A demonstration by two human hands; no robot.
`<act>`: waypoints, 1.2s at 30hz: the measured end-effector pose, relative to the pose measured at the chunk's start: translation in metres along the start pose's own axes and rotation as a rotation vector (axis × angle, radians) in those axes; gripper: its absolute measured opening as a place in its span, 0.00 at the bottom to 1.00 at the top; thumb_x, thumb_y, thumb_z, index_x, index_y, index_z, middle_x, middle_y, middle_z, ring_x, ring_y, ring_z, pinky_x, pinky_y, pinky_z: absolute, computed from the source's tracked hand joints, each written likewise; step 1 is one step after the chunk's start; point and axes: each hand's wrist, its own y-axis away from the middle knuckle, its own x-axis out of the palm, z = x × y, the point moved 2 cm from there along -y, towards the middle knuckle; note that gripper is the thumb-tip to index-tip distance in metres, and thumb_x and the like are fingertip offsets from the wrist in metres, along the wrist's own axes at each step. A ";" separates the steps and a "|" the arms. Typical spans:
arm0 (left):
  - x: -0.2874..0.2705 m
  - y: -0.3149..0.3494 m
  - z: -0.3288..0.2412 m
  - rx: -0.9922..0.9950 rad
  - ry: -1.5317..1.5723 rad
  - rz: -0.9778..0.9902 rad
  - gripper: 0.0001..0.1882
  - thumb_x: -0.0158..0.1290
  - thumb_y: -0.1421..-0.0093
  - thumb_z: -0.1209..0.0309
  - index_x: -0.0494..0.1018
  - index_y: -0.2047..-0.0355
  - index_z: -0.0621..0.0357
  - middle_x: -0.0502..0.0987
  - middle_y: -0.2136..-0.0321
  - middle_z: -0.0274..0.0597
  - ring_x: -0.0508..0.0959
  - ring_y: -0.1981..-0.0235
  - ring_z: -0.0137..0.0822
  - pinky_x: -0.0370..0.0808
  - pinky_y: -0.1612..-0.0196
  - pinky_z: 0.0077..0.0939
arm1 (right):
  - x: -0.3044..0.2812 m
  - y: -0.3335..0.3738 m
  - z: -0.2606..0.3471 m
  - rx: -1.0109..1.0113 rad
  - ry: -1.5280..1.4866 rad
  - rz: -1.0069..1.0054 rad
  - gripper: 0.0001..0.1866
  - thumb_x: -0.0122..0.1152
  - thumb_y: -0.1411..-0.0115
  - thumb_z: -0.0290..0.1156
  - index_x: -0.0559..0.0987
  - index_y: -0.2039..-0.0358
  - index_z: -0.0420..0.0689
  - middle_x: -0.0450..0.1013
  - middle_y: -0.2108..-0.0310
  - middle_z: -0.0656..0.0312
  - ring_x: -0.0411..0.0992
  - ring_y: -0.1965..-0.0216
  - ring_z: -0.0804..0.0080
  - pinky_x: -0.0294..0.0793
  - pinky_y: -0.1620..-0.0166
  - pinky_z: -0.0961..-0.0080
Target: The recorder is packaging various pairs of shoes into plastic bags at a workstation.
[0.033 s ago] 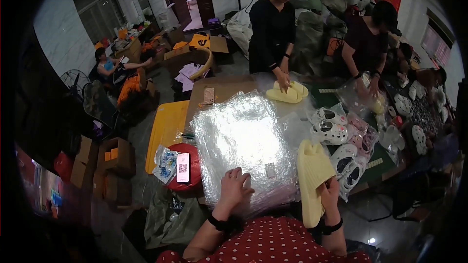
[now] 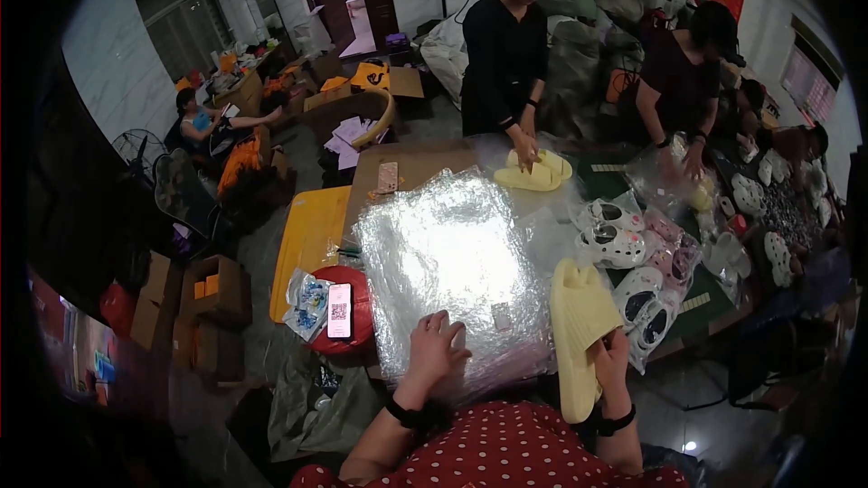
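Silvery, glossy film (image 2: 452, 248) is lying stacked at the centre of my clock, and from my distant seat I'm reading everything around it. At six o'clock the left hand (image 2: 437, 348) is resting on the near part of the stack, fingers spread and slightly curled, pinching nothing that I can make out. At four o'clock the right hand (image 2: 612, 361) is gripping a pale yellow slipper (image 2: 575, 334) beside its strap, just off the stack's edge; some of the fingertips are hiding from me, and whether a second slipper is sitting behind, I cannot tell.

Toward three o'clock, bagged clogs (image 2: 617, 247) are lying in clear plastic, so I'm counting those as done. The held slipper is showing bare, so I'm judging it as left to do, and the stack is looking largely unused. At one o'clock a co-worker (image 2: 503, 63) is touching yellow slippers (image 2: 532, 175), seemingly unwrapped too. Around two o'clock another co-worker (image 2: 674, 90) is handling clear film (image 2: 646, 179) over something pale that I'm not seeing clearly.
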 end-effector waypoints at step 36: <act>0.016 -0.041 0.004 -0.495 1.139 0.209 0.11 0.59 0.42 0.69 0.80 0.64 0.65 0.80 0.74 0.35 0.75 0.73 0.23 0.72 0.68 0.18 | 0.041 0.002 0.039 -0.212 0.510 0.479 0.11 0.65 0.49 0.32 0.78 0.68 0.40 0.74 0.68 0.52 0.74 0.66 0.52 0.73 0.64 0.63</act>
